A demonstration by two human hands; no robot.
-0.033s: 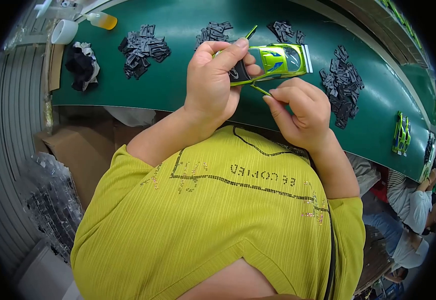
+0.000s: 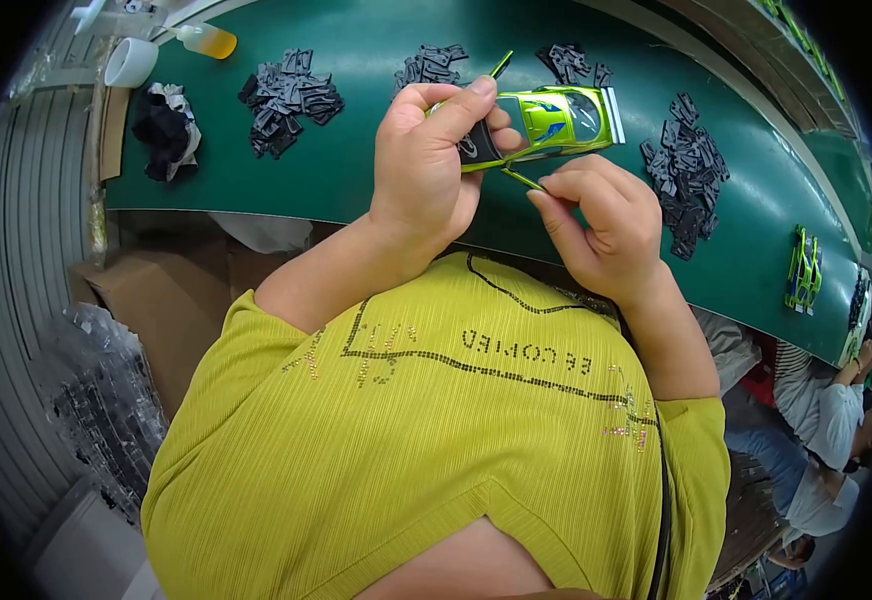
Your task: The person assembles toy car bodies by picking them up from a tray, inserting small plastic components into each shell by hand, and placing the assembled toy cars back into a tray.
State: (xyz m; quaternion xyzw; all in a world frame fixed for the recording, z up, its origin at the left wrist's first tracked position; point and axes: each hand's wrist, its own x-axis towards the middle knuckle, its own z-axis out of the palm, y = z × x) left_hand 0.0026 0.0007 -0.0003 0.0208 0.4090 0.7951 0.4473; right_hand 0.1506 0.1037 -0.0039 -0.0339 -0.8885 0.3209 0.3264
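A shiny lime-green toy car body (image 2: 548, 104) with blue markings and a pale strip at its right end is held above the table. My left hand (image 2: 421, 150) is closed round its left end, thumb on top, beside a black panel (image 2: 478, 146). The near car door (image 2: 522, 179) is swung out from the body, its outer end pinched between thumb and forefinger of my right hand (image 2: 606, 215). The far car door (image 2: 502, 65) also sticks out, beyond my left thumb. My left palm and fingers hide part of the body.
Piles of small dark plastic parts (image 2: 291, 100) lie along the green table (image 2: 356, 180). More green car pieces (image 2: 804, 270) lie at the right. At the far left are a bottle of orange liquid (image 2: 208, 40), a white cup (image 2: 131, 63) and a cloth (image 2: 164, 132). Another person (image 2: 826, 420) sits at right.
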